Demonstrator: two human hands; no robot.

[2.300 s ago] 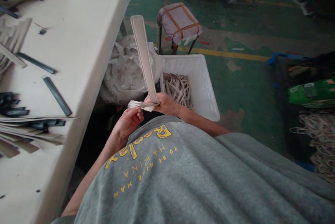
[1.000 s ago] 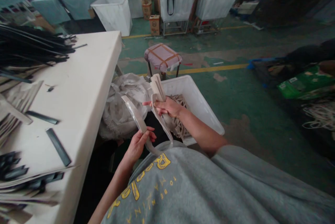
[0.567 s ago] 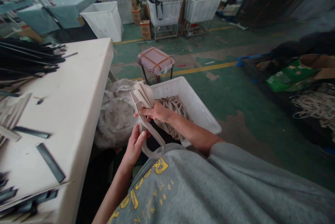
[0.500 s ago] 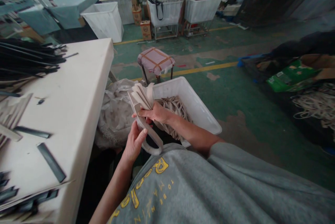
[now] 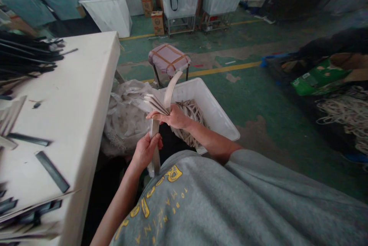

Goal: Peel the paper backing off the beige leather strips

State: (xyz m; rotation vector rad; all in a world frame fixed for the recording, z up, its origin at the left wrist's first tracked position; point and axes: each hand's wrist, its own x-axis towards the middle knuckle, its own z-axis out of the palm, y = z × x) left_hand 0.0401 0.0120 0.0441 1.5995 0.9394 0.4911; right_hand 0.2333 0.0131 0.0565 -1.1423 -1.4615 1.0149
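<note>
My right hand [image 5: 177, 117] grips a bundle of flat off-white strips [image 5: 155, 103]; their ends fan out to the left above the fingers. A curved strip [image 5: 171, 89] rises from the same hand toward the stool. Lower down, my left hand [image 5: 147, 148] is closed around a pale strip [image 5: 155, 127] that hangs below the right hand, its lower end near my shirt. Beneath and beyond my right arm stands a white plastic bin [image 5: 214, 108] with a tangle of narrow pale strips [image 5: 191, 113] inside.
To the left is a white table [image 5: 86, 65] bearing black strips [image 5: 25, 56] and dark short pieces [image 5: 52, 171]. A clear plastic bag [image 5: 123, 119] sits between table and bin. Ahead is a padded stool [image 5: 169, 58]; white carts [image 5: 181, 4] stand farther back.
My left hand has closed around the strip, which was looped before and now hangs straighter. The curved strip at my right hand now extends farther up. The view has tilted slightly downward.
</note>
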